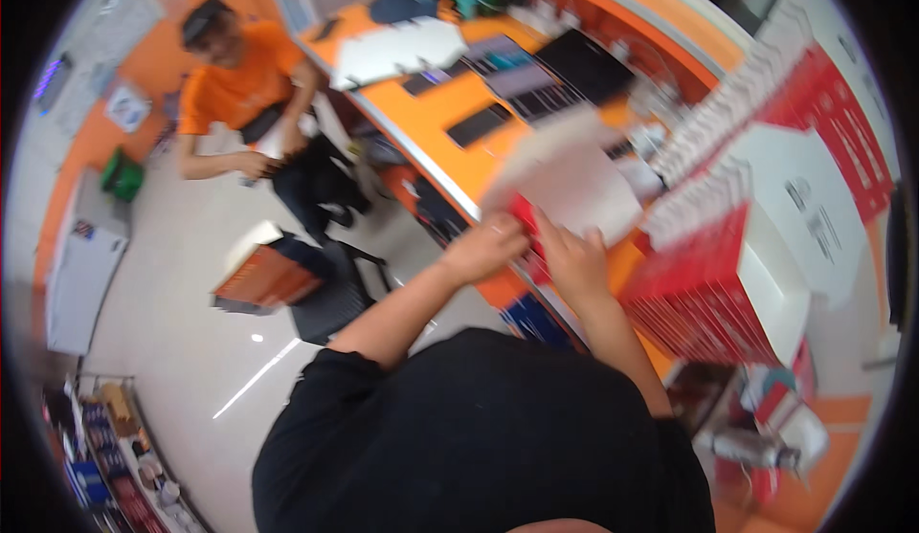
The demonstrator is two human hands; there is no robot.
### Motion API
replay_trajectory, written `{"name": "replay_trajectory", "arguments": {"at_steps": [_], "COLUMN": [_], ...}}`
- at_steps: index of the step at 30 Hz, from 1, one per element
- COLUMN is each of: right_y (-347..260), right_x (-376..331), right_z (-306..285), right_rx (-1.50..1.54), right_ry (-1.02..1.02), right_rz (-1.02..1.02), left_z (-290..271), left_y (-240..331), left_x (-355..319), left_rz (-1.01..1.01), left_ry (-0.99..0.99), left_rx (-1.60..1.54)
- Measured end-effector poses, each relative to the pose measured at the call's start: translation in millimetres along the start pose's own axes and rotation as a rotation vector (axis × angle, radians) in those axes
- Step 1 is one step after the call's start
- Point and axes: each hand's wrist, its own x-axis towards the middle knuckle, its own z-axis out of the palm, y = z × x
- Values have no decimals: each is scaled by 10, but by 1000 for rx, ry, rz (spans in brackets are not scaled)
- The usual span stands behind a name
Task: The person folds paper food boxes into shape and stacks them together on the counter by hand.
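Observation:
Both hands are at a red-and-white card piece (574,174), blurred, its pale side facing up over the edge of the orange table (431,145). My left hand (486,246) is closed on the red part at its near left edge. Close beside it, my right hand (572,260) grips the same near edge, thumb at the red part and fingers along the card. The card's exact kind is hard to make out. To the right of my right hand stands a stack of red-and-white card pieces (694,289).
More red-and-white card pieces (732,102) stand behind that stack. Dark phones or tablets (479,124) and a white sheet (397,52) lie on the table. Left, a person in an orange shirt (244,88) sits; nearer is a black chair (330,294) beside orange-and-white card pieces (268,275).

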Motion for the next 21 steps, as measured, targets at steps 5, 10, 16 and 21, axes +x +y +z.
{"name": "replay_trajectory", "arguments": {"at_steps": [5, 10, 16, 21], "right_y": [-23, 3, -152, -98], "right_x": [-74, -149, -67, -84], "right_z": [-75, 74, 75, -34], "right_rx": [69, -49, 29, 28], "right_ry": [-34, -36, 77, -81], "right_rz": [10, -28, 100, 10], "left_z": [44, 313, 659, 801], "left_y": [74, 345, 478, 422], "left_x": [67, -96, -70, -162], "left_rz": [90, -143, -252, -216], "left_ry": [24, 260, 364, 435], "left_rx": [-35, -90, -31, -17]}}
